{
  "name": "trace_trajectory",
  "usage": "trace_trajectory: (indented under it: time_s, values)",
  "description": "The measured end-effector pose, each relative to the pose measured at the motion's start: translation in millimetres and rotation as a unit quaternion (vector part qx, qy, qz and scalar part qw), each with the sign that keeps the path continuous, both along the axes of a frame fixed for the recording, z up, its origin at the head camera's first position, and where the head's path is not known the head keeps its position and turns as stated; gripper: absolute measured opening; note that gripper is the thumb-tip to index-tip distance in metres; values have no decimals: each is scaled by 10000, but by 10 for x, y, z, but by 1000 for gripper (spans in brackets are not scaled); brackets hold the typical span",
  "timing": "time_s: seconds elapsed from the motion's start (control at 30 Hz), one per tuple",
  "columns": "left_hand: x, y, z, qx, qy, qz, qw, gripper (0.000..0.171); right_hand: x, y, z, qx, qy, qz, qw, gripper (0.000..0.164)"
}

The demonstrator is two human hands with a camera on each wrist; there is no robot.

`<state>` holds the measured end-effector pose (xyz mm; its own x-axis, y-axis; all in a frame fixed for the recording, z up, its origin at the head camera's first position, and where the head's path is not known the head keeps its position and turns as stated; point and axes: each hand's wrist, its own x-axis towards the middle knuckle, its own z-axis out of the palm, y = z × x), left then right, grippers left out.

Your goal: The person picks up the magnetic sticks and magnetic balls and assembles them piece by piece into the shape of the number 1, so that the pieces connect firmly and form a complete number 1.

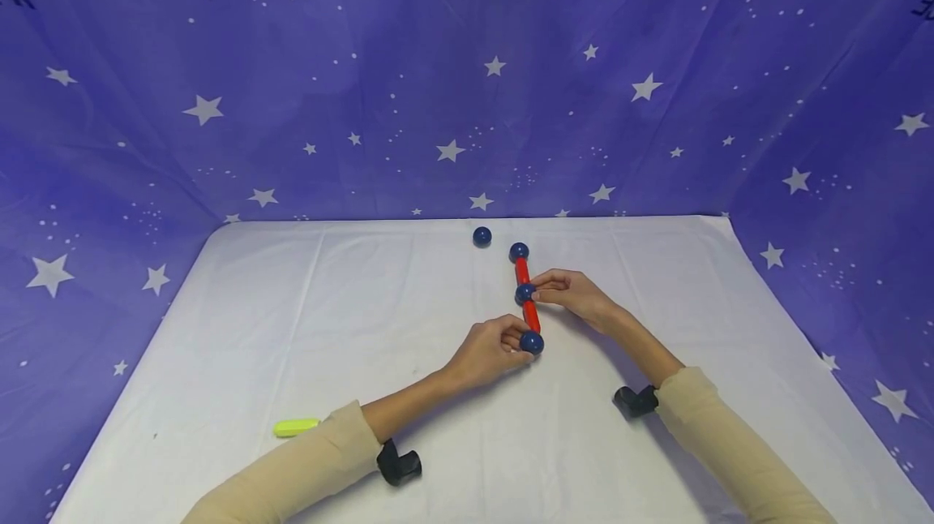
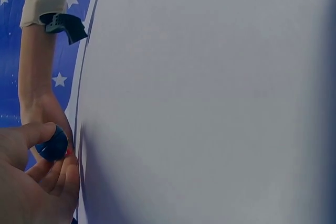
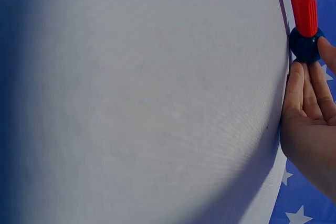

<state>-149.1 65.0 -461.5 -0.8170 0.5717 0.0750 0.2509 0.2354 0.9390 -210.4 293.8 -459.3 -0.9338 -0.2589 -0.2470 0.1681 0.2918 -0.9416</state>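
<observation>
Currently | red rods (image 1: pixel 532 318): long axis near-to-far, far end leftward | both hands (image 1: pixel 485 352) (image 1: pixel 575 297): pinching blue balls (image 1: pixel 533 343)

Left grip (image 1: pixel 490 354) pinching, right grip (image 1: pixel 578 297) pinching

Soft light lay over the white cloth (image 1: pixel 365 305), with faint shadow beside the right arm (image 1: pixel 645 345) and glints on the blue balls (image 1: pixel 532 343); both wrist views were dimmer, one side blurred dark.

Blue balls (image 1: pixel 532 343), white cloth's (image 1: pixel 394 281) far edge to centre: glossy, smooth. Red rods (image 3: pixel 304 8): ridged, plastic-looking. White cloth: matt, creased.
</observation>
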Motion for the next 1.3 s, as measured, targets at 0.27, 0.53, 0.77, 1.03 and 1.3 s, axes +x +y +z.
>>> trace_trajectory:
  time_s: [0.27,0.53,0.77,1.03,1.3]
  values:
    - [32,83,-44,-297,290,29,9991,32,-5,9,-16,41,5,-45,10000,37]
    - [46,114,-43,-491,477,102,9976,32,-7,14,-29,68,-29,-53,10000,37]
    - [35,124,-52,-485,538,128,9973,33,-13,11,-17,39,-14,-42,10000,37]
    - [26,137,-54,-530,543,151,9970,34,-13,0,0,74,-60,-65,9999,37]
    - [28,145,-46,-601,604,203,9962,35,-11,9,4,34,-34,16,10000,35]
